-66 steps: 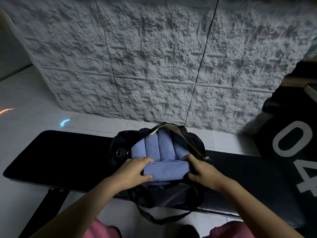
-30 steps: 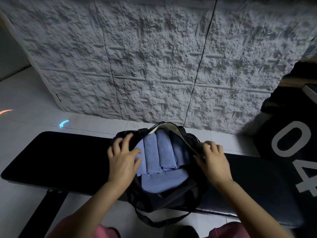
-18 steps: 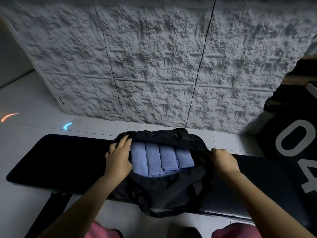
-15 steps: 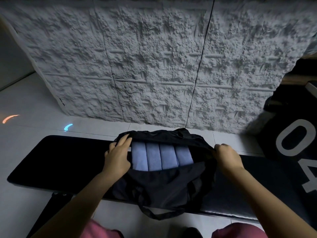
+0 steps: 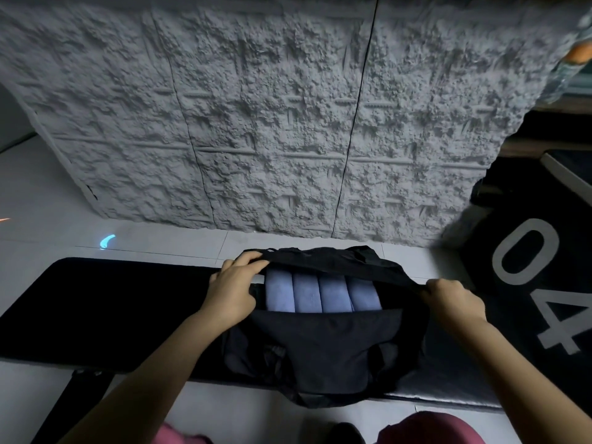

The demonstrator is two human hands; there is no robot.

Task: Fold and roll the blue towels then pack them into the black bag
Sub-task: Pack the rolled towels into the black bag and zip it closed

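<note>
Both hands are on the bag [image 5: 323,344] now: left hand [image 5: 232,291] gripping the far rim, right hand [image 5: 453,299] clenched on its end. Four rolled towels [image 5: 322,294] sit between them, inside. Packing looks finished; closing the opening comes next.

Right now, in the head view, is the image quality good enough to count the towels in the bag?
Head view: dim, so the black bag merges with the dark bench; the four rolled blue towels remain distinct and countable. Wide-angle distortion bows the textured wall at the edges. A small cyan glare spot sits on the floor tiles. Both hands look sharp.
</note>
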